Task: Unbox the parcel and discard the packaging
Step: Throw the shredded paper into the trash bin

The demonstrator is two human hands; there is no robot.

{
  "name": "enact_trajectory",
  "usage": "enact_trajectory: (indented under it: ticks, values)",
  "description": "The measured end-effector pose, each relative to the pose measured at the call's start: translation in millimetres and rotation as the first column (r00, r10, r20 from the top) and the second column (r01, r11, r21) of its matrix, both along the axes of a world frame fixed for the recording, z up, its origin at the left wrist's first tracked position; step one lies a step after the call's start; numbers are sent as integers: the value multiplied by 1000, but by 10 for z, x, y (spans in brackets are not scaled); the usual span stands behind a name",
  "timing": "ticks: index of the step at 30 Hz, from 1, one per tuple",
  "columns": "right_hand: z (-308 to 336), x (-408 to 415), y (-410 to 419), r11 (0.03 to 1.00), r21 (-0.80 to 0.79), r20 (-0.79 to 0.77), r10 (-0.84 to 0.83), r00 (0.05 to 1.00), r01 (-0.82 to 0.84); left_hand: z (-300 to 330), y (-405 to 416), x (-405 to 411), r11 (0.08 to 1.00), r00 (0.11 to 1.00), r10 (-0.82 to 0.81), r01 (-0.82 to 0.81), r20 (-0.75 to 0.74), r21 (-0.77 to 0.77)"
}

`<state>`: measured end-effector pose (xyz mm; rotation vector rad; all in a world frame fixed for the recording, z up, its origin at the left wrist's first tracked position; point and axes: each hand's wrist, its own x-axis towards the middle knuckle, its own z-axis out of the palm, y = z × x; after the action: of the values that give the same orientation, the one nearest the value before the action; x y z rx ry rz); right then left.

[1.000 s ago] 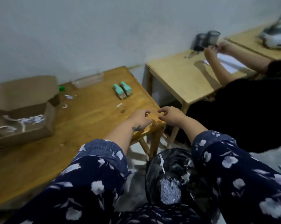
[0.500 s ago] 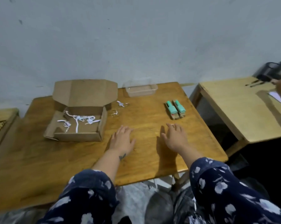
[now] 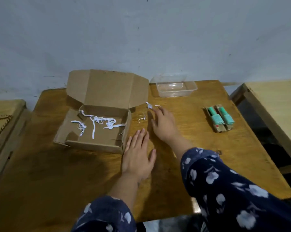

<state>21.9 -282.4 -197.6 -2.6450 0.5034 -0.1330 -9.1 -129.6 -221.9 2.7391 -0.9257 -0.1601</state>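
Note:
An open cardboard box [image 3: 97,143] sits on the wooden table [image 3: 57,173], lid flap up against the wall, with white paper shreds [image 3: 97,123] on its floor. Loose shreds [image 3: 149,106] lie on the table just right of the box. My right hand [image 3: 163,124] stretches flat over the table, fingertips beside those loose shreds, holding nothing. My left hand [image 3: 138,158] rests flat and open by the box's front right corner. Two teal-capped items [image 3: 220,118] on card backing lie side by side at the right.
A clear plastic tray [image 3: 174,87] stands at the table's back edge near the wall. Another wooden table [image 3: 275,101] stands to the right across a dark gap, and a woven-edged surface [image 3: 2,121] to the left.
My view has swung left and up from the table's corner to the whole table. Both hands came onto the tabletop; my right hand then reached forward and left toward the loose shreds.

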Motion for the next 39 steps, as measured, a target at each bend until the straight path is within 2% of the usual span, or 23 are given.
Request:
enact_trajectory:
  ticks: [5,8,10,13,18,21,23,26,30,34,37,39]
  values:
    - [-31,459,-101,1000,-20,-164,7,986,-10,0,-16,17,998,999,23,-24,-22,-49]
    - [-61,494,-32,992,-78,-204,85,975,-103,10,-21,24,998,999,29,-31,-23,-60]
    - [-69,419,8,980,-100,-126,159,979,-172,15,-19,24,997,999,33,-35,-29,-70]
    - [-87,222,-58,980,-109,46,174,984,-168,2,-23,20,996,999,39,-42,-33,-81]
    - [-143,-305,-210,957,-238,130,199,971,-164,-4,-32,-3,994,998,49,-53,-41,-93]
    - [-155,-663,-212,961,-248,154,165,974,-123,-2,-27,-3,996,998,44,-47,-45,-80]
    - [-144,-909,-262,985,-171,194,72,978,-39,3,-35,-9,997,999,30,-33,-45,-66]
    - [-147,-1335,-465,979,41,119,-205,972,201,37,-49,-36,1000,997,21,-22,-76,-10]
    - [-105,-1998,-750,888,28,125,-459,879,460,241,-322,-136,1000,995,-13,14,-95,10]
    - [-27,-2723,-926,790,54,131,-612,780,610,427,-995,-584,961,955,-274,266,-116,-77]
    - [-9,-3282,-982,750,-38,210,-640,739,660,417,-1471,-1080,901,888,-434,424,-152,-98]
    - [-33,-3634,-998,706,-74,199,-681,704,704,356,-1711,-1379,853,836,-522,516,-170,-83]
